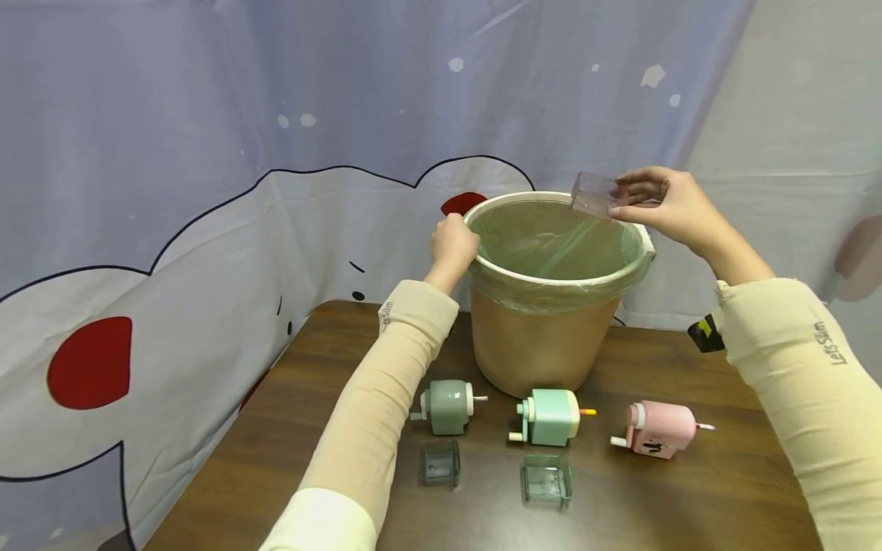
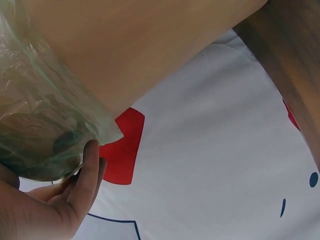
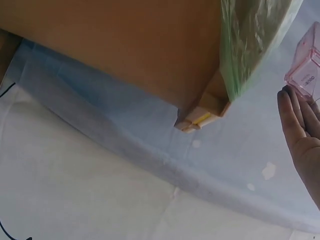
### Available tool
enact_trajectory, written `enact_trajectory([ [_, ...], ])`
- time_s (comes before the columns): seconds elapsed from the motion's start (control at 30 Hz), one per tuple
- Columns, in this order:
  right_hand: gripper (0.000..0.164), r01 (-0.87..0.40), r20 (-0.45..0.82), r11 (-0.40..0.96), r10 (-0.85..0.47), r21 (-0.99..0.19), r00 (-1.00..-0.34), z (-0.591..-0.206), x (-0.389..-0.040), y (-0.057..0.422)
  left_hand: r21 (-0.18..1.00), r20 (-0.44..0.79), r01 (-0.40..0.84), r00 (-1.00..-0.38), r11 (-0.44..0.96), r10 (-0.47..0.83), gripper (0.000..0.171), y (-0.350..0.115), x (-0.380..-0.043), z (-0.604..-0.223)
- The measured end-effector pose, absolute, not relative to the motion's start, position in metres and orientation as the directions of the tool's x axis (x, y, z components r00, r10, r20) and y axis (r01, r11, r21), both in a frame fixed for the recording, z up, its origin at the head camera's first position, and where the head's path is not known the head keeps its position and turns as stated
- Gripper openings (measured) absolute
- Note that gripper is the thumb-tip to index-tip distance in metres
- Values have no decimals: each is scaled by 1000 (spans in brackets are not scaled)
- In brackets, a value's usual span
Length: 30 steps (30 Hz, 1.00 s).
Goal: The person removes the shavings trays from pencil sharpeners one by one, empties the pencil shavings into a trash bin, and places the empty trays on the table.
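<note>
My right hand (image 1: 671, 203) pinches a clear pinkish pencil-sharpener drawer (image 1: 592, 197) above the right part of the trash bin's opening. In the right wrist view the drawer (image 3: 305, 75) is tilted, with its far end cut off by the frame. My left hand (image 1: 455, 243) grips the left rim of the tan trash bin (image 1: 537, 344), which is lined with a thin green bag (image 1: 551, 295). Fingers (image 2: 90, 175) lie outside the rim, over the bag's edge. In front of the bin stands a pink pencil sharpener (image 1: 664, 430) with a pencil stub in it.
A grey-green pencil sharpener (image 1: 449, 407) and a mint pencil sharpener (image 1: 553, 417) stand on the wooden table (image 1: 276, 451). Before them lie a dark clear drawer (image 1: 439, 464) and a greenish clear drawer (image 1: 547, 482). A patterned curtain (image 1: 344, 99) hangs behind the bin.
</note>
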State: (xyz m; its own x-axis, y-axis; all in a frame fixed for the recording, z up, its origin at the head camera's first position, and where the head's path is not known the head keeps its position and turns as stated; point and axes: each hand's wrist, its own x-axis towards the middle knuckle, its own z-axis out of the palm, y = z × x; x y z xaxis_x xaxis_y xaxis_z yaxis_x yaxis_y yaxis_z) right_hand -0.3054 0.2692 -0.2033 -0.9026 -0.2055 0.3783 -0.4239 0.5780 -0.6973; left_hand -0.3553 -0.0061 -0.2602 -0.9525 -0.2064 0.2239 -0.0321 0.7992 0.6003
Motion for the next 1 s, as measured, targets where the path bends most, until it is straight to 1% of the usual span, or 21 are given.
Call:
enact_trajectory([
  [0.13, 41, -426, 387, 551, -193, -718, -902, -209, -291, 271, 602, 217, -33, -955, 797, -204, 23, -7, -355, -259],
  [0.23, 37, -473, 444, 495, -186, -728, -877, -214, -280, 271, 601, 220, -31, -954, 799, -203, 23, -8, -355, -258],
  [0.37, 42, -547, 530, 440, -173, -713, -830, -224, -262, 272, 598, 220, -30, -955, 801, -200, 23, -8, -354, -257],
  [0.43, 44, -562, 552, 442, -164, -699, -817, -230, -252, 274, 598, 220, -28, -955, 801, -197, 23, -8, -354, -257],
  [0.6, 47, -567, 563, 463, -164, -681, -810, -247, -230, 277, 597, 227, -30, -952, 802, -205, 22, -11, -354, -257],
  [0.73, 49, -577, 569, 471, -177, -667, -803, -264, -222, 280, 609, 232, -27, -950, 793, -211, 21, -16, -354, -257],
  [0.83, 50, -601, 578, 442, -204, -666, -790, -278, -216, 284, 631, 229, -19, -951, 775, -209, 20, -19, -352, -257],
  [1.0, 54, -639, 559, 374, -310, -672, -769, -304, -201, 296, 642, 219, -18, -954, 767, -206, 21, -22, -350, -258],
])
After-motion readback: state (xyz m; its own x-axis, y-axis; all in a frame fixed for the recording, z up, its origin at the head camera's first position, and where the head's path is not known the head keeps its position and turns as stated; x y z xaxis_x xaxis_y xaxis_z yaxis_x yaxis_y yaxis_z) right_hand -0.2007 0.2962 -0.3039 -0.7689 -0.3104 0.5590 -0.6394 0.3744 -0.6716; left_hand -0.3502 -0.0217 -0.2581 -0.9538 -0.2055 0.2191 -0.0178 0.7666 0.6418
